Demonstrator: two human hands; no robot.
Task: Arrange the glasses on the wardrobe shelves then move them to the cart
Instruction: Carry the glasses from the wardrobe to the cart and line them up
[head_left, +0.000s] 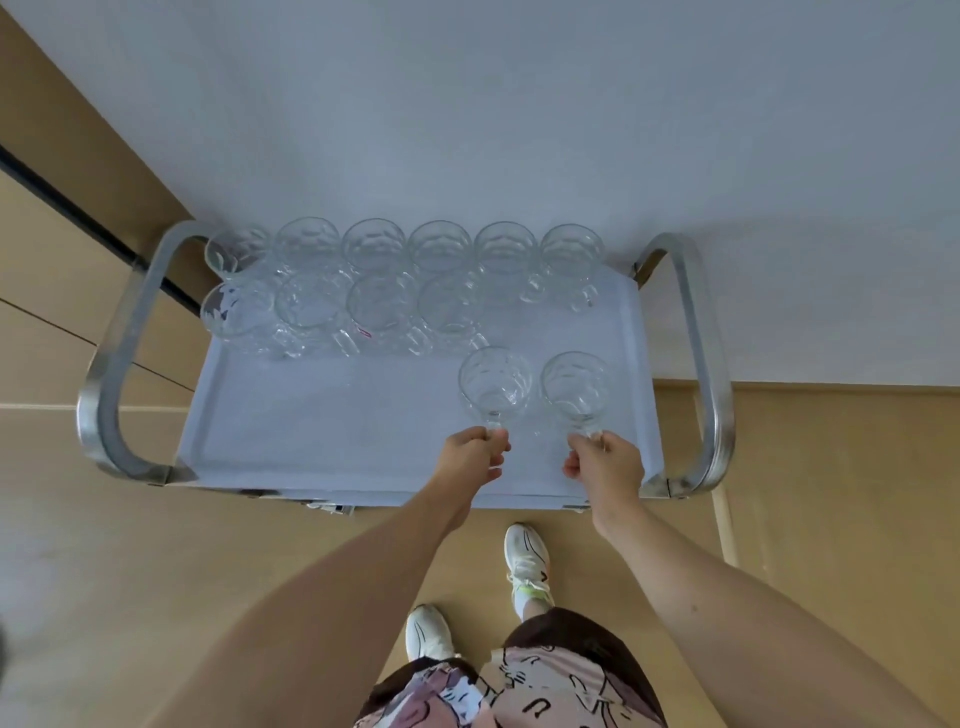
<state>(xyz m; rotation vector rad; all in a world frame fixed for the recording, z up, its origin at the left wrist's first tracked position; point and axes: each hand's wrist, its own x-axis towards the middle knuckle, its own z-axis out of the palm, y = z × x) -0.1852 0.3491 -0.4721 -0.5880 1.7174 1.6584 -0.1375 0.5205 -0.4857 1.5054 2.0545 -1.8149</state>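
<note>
A white cart tray (322, 426) with chrome side handles stands against the wall. Several clear glass mugs stand on it in two rows along the back (374, 244), the second row (382, 306) filling only the left part. My left hand (475, 454) grips the handle of a glass mug (494, 382) over the tray's right middle. My right hand (605, 462) grips the handle of another glass mug (575, 387) beside it. I cannot tell whether the two held mugs touch the tray.
Chrome handle loops rise at the cart's left (111, 374) and right (698, 364) ends. A white wall (519, 104) is behind, a wooden wardrobe panel (57, 218) at the left. My feet in white shoes (527, 561) stand on the wooden floor.
</note>
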